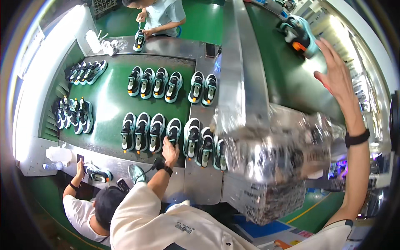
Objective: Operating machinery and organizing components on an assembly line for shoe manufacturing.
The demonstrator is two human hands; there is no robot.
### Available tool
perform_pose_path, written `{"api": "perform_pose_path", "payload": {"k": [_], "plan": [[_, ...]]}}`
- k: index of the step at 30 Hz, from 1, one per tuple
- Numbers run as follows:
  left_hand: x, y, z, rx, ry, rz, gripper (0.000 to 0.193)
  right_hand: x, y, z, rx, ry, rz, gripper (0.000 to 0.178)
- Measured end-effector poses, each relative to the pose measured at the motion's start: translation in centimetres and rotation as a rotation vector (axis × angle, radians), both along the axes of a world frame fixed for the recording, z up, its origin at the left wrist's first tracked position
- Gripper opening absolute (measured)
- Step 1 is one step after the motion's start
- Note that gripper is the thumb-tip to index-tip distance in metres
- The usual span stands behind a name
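Observation:
My left hand (170,152) is closed around the heel of a black, white and pale-blue sneaker (173,130), at the near right end of a row on the green belt (104,114). Over at the far right, my right hand (336,77) is raised with its fingers spread and nothing in them. Just beyond those fingertips, a slightly blurred sneaker (299,36) with an orange patch is on a second green belt (287,83). Beside my left hand, more sneakers (192,137) stand on the metal ledge.
Rows of matching sneakers (153,81) line the left belt. A co-worker (164,16) handles a shoe at the far side; another person (106,208) sits at the near left beside a sneaker (98,173). A metal divider (243,62) and a plastic-wrapped box (271,158) stand between my arms.

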State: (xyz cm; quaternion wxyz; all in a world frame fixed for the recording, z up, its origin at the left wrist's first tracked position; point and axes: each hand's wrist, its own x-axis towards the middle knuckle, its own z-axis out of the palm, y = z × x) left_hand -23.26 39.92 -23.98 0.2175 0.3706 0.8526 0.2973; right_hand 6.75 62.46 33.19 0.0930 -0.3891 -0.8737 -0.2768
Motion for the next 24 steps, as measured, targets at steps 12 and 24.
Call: {"api": "perform_pose_path", "payload": {"k": [12, 24], "plan": [[0.0, -1.3, 0.0, 0.208, -0.135, -0.159, 0.056, 0.6, 12.0, -0.4, 0.048, 0.305, -0.077, 0.043], [5.1, -5.9, -1.2, 0.309, -0.859, 0.06, 0.064, 11.6, 6.1, 5.3, -0.525, 0.821, -0.352, 0.09]]}}
